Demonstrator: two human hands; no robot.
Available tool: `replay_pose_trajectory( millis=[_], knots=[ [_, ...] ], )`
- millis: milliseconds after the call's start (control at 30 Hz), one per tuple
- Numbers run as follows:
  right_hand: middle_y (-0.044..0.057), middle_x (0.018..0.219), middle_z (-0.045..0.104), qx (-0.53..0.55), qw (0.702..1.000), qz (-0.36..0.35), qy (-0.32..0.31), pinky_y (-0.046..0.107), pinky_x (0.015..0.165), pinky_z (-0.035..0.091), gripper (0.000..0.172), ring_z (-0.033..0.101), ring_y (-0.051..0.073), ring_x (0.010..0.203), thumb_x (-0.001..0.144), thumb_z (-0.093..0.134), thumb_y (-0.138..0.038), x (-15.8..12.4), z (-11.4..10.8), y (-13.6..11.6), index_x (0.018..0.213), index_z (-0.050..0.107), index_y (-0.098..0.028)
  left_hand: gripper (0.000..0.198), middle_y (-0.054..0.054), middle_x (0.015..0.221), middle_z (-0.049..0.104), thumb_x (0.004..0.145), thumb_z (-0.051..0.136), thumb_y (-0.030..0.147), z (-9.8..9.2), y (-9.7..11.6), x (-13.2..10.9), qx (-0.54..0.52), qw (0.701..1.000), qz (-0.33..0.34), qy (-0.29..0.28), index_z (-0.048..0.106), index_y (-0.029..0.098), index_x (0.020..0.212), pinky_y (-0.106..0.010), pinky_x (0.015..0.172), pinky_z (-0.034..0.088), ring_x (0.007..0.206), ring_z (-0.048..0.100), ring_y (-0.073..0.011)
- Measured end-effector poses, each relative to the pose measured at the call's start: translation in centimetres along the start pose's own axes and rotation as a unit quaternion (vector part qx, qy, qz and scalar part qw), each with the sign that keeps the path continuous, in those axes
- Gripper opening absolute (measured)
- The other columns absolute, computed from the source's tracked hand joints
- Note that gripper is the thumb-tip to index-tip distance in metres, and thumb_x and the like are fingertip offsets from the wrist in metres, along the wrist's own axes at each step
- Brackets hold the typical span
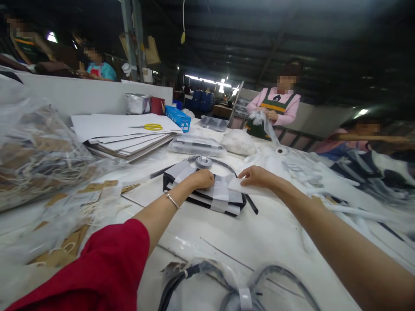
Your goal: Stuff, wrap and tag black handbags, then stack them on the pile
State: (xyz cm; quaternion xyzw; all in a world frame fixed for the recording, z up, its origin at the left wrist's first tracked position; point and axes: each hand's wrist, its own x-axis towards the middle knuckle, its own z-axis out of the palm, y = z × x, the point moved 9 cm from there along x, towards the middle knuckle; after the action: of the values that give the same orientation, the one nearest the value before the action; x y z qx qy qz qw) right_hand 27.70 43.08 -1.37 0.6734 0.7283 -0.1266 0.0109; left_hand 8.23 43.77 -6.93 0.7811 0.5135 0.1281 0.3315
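A black handbag (232, 212) lies on the white table with pale translucent wrapping strips (221, 199) across it. My left hand (203, 179) rests on top of the bag, fingers curled closed; what they grip, if anything, is hidden. At the bag's right end, my right hand (256, 177) pinches the edge of a thin white sheet (238, 185). Behind the bag sits a coiled grey strap (203, 162), and a black strap (251, 204) curves around the bag's right side.
Wrapped black handles (285, 276) lie at the near edge. Left are plastic-bagged tags (48, 151) and a stack of white boards (126, 138) bearing yellow scissors (152, 127). Wrapped packages (196, 146) lie behind, white rolls (340, 209) at right. A co-worker (282, 103) stands across the table.
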Motion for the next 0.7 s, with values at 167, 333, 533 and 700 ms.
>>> replay_pose_trajectory(
  millis=[167, 333, 533, 700],
  knots=[
    [0.003, 0.094, 0.075, -0.026, 0.999, 0.001, -0.028, 0.027, 0.078, 0.047, 0.030, 0.067, 0.024, 0.092, 0.063, 0.075, -0.021, 0.5, 0.2, 0.1, 0.093, 0.079, -0.025, 0.021, 0.000, 0.067, 0.069, 0.058, 0.063, 0.014, -0.3, -0.3, -0.2, 0.024, 0.998, -0.035, 0.037, 0.072, 0.023, 0.076, -0.024, 0.060, 0.043, 0.063, 0.062, -0.0165],
    [0.002, 0.094, 0.074, -0.041, 0.999, -0.005, -0.018, 0.028, 0.076, 0.047, 0.032, 0.067, 0.024, 0.092, 0.061, 0.080, -0.034, 1.3, 0.2, -0.9, 0.092, 0.078, -0.028, 0.015, -0.001, 0.072, 0.071, 0.057, 0.070, 0.023, -0.6, -0.2, -0.4, 0.043, 0.996, -0.063, 0.054, 0.071, 0.023, 0.072, -0.025, 0.063, 0.044, 0.066, 0.063, -0.0176],
    [0.006, 0.091, 0.073, -0.001, 0.999, 0.033, -0.017, 0.030, 0.073, 0.048, 0.035, 0.066, 0.028, 0.092, 0.056, 0.084, -0.046, 1.9, 1.0, -0.7, 0.081, 0.076, -0.023, 0.018, -0.003, 0.070, 0.070, 0.061, 0.071, 0.036, -0.6, -0.3, -0.4, 0.044, 0.996, -0.058, 0.060, 0.072, 0.023, 0.073, -0.026, 0.062, 0.043, 0.069, 0.062, -0.0194],
    [0.004, 0.084, 0.074, 0.130, 0.990, 0.033, -0.036, 0.025, 0.068, 0.049, 0.027, 0.066, 0.022, 0.085, 0.070, 0.076, -0.044, 1.7, 2.0, -1.3, 0.083, 0.074, -0.020, 0.021, -0.001, 0.064, 0.067, 0.066, 0.068, 0.040, -0.6, -0.4, -0.7, 0.023, 0.996, -0.039, 0.071, 0.072, 0.021, 0.075, -0.025, 0.059, 0.041, 0.064, 0.060, -0.0174]
  ],
)
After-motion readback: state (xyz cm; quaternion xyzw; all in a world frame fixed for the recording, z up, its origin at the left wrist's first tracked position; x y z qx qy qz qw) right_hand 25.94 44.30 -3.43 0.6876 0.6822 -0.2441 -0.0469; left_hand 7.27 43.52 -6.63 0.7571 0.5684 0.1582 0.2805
